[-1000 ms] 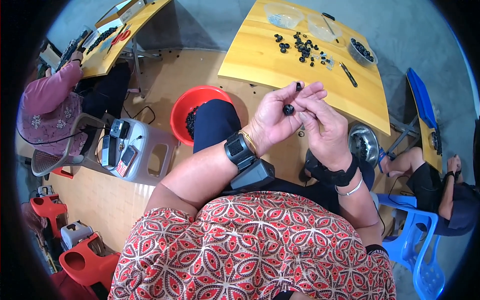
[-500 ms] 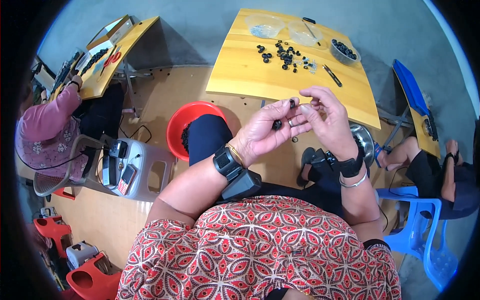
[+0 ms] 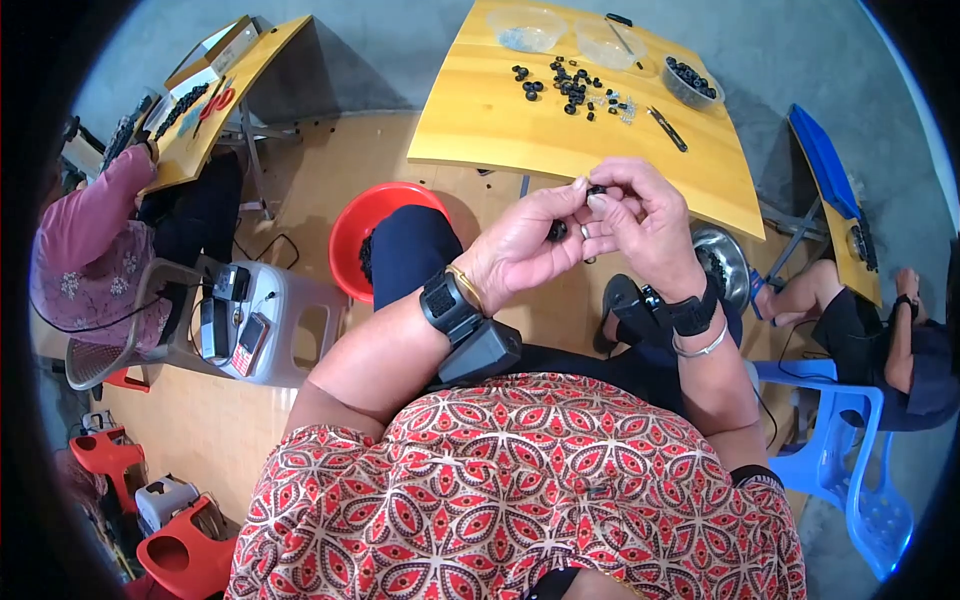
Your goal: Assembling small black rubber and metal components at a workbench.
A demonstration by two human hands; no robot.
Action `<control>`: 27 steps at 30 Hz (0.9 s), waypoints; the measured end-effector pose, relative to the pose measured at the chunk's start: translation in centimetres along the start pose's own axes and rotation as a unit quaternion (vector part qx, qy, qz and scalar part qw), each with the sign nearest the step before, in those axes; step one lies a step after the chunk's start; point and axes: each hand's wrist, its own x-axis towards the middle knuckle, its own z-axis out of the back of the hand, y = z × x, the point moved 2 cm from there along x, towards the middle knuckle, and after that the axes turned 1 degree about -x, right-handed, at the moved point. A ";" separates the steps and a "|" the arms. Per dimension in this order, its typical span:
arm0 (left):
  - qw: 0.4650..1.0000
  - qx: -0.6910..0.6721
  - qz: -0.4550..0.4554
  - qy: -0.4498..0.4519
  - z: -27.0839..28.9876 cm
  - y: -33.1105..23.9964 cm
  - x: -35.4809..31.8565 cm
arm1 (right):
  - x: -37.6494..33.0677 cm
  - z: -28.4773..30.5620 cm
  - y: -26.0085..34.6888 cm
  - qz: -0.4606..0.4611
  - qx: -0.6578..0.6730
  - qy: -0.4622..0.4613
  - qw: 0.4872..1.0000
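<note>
In front of the table's near edge my two hands meet at the fingertips. A small black ring-like part (image 3: 597, 190) sits between them, pinched by the thumb and fingers of my right hand (image 3: 650, 222) and touched by the left fingertips. My left hand (image 3: 520, 238) is turned palm up, its fingers curled around a second, rounder black part (image 3: 557, 231). On the yellow table (image 3: 480, 125) beyond lie loose black parts (image 3: 573, 92) and a scatter of tiny clear pieces (image 3: 622, 106). The fingers partly cover both held parts.
Clear plastic bowls (image 3: 527, 30) stand at the table's back; one bowl (image 3: 693, 85) holds black parts. Black tweezers (image 3: 667, 130) lie at right. Below are a red basin (image 3: 345, 240) and a metal bowl (image 3: 735, 262). Other people sit left and right, near a blue chair (image 3: 825, 440).
My right fingers have closed in on the small black part that my left fingertips held up. The hands are closer together; the view has shifted slightly.
</note>
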 end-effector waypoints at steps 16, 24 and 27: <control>0.995 -0.067 -0.059 -0.042 0.3 -1.9 -0.3 | -1.5 -0.2 -0.5 -0.262 0.437 0.087 0.856; 0.994 -0.076 -0.068 -0.042 0.4 -2.0 0.1 | -1.0 -1.7 -0.3 -0.138 0.183 0.081 0.970; 0.995 -0.005 -0.086 -0.040 0.6 -1.8 0.3 | -1.1 -3.0 0.5 -0.023 -0.027 0.035 0.999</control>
